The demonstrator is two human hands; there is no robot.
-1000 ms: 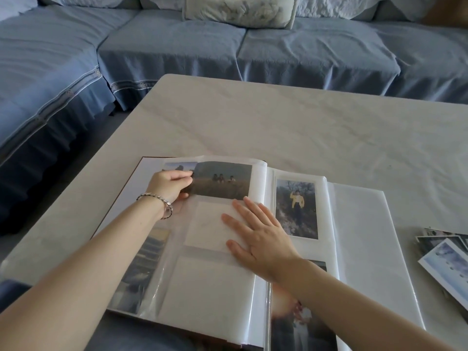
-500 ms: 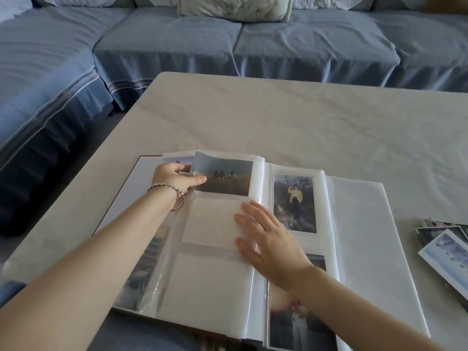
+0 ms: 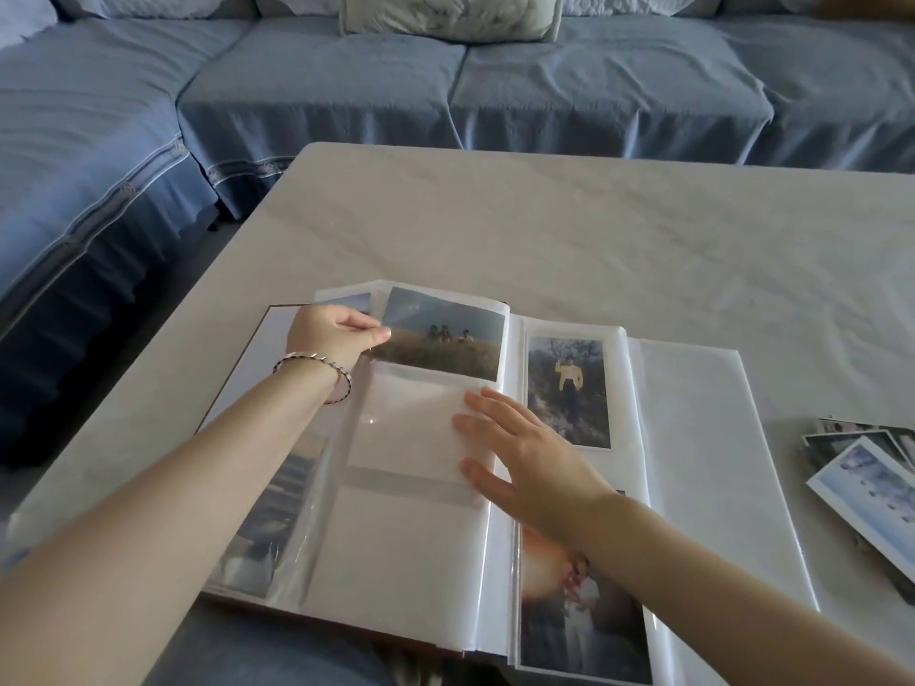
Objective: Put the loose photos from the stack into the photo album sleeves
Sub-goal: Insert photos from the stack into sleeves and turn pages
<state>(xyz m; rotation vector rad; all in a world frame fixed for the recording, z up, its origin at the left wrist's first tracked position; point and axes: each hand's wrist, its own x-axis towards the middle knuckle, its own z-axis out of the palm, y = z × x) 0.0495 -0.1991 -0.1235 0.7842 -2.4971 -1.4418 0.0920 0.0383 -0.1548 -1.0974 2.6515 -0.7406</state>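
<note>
Album [image 3: 693,462] open flat on pale marbled tabletop [image 3: 544,230], near edge toward the person, brown cover edge showing at left and bottom. Left hand [image 3: 327,339], beaded bracelet [image 3: 317,361] on its wrist, pinches the left edge of a landscape photo [image 3: 445,334] between thumb and forefinger, remaining fingers curled. Photo shows small figures in a brown field under a grey-blue sky; it lies at the top pocket of the raised left-hand leaf, slightly tilted, right edge close to the album's spine. Whether it sits fully inside the plastic cannot be told. Right hand [image 3: 530,462] lies flat, fingers straight and spread, fingertips pressing on the middle sleeve [image 3: 406,428] of the same leaf, which shows blank white; wrist crosses the spine. Lower sleeve [image 3: 396,547] on that leaf also blank white. Right-hand page: upright portrait photo [image 3: 568,391] of a figure in a yellow top in the upper pocket, a second photo [image 3: 584,621] below it, partly covered by the right forearm. Further clear leaves fan out to the right. Stack of loose photos [image 3: 871,482] rests on the tabletop at the right edge of view, well apart from both hands, top print pale blue with a white border. Blue-covered sofa [image 3: 594,91] behind the tabletop, with a light patterned cushion [image 3: 445,12].
</note>
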